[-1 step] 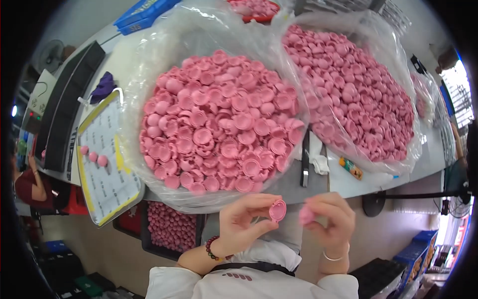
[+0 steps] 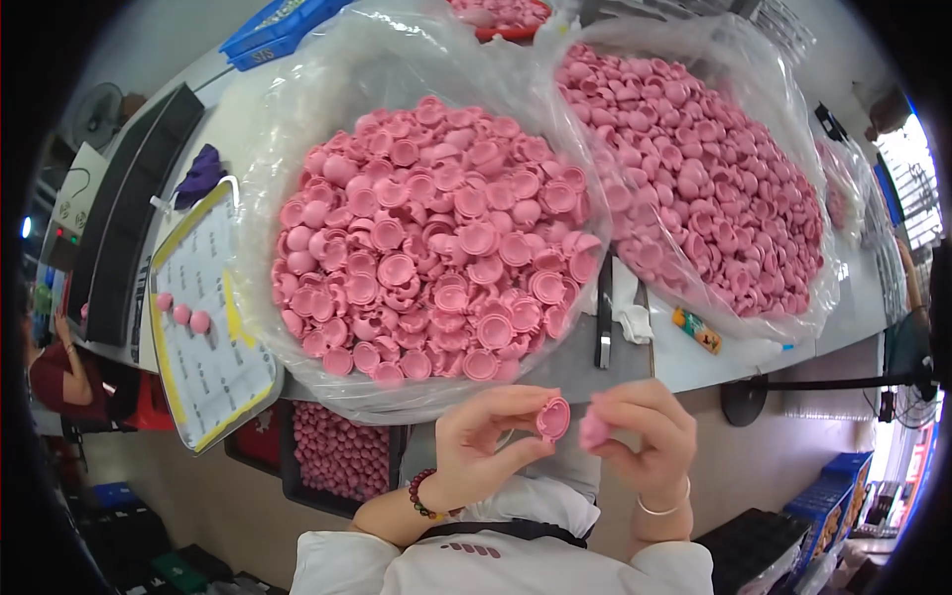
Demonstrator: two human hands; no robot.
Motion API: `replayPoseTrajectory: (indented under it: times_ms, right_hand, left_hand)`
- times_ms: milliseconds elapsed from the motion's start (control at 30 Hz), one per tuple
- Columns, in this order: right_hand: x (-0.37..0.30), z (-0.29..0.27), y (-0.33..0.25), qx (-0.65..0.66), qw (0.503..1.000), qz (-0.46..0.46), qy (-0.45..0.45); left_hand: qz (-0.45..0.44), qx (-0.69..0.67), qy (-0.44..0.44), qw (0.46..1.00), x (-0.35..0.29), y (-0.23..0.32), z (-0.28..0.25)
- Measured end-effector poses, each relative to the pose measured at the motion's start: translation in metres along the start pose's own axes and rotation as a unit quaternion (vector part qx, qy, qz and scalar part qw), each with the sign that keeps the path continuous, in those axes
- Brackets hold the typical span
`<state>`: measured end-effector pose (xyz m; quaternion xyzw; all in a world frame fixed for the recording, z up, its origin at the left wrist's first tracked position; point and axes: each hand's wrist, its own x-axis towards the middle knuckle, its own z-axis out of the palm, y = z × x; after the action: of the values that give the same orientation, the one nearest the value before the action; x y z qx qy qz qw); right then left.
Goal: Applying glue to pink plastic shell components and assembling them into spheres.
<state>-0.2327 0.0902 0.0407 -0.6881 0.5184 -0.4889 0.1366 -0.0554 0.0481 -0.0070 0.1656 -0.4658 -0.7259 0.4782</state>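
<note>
My left hand (image 2: 488, 436) pinches a round pink plastic half-shell (image 2: 553, 419), its hollow side turned toward my other hand. A short gap away, my right hand (image 2: 650, 436) is closed on another pink plastic piece (image 2: 594, 428), slightly blurred and partly covered by my fingers. Beyond my hands, a clear plastic bag (image 2: 260, 297) lies open on the table, heaped with loose pink half-shells (image 2: 436, 238). A second heap of pink half-shells (image 2: 704, 188) fills another clear bag to its right.
A yellow-edged tray (image 2: 213, 382) at left carries several pink balls (image 2: 181, 314). Below the table edge, a dark crate (image 2: 297, 466) holds many pink balls. A black-handled tool (image 2: 604, 317), a white cloth (image 2: 631, 309) and a small orange-green tube (image 2: 697, 330) lie between the bags.
My right hand has moved left with its pink piece, closer to the half-shell in my left hand. My left hand has stayed nearly still.
</note>
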Motion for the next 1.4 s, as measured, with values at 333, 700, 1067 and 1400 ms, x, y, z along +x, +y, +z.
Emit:
replayPoseTrajectory:
  times_ms: [333,700,1067,1400]
  right_hand:
    - [-0.006,0.007,0.019,0.027,0.999,-0.031,-0.023]
    - [-0.024,0.012,0.017,-0.081,0.991,-0.097,0.037]
    - [-0.061,-0.054,0.091,-0.231,0.852,0.068,0.465]
    - [-0.064,-0.068,0.099,-0.241,0.856,0.216,0.403]
  left_hand:
    - [0.02,0.116,-0.035,0.992,0.01,-0.009,0.005]
    - [-0.017,0.13,-0.078,0.988,0.028,-0.021,0.008]
    - [0.093,0.158,-0.085,0.979,0.034,-0.021,0.003]
    - [-0.147,-0.28,-0.031,0.948,0.026,-0.012,0.004]
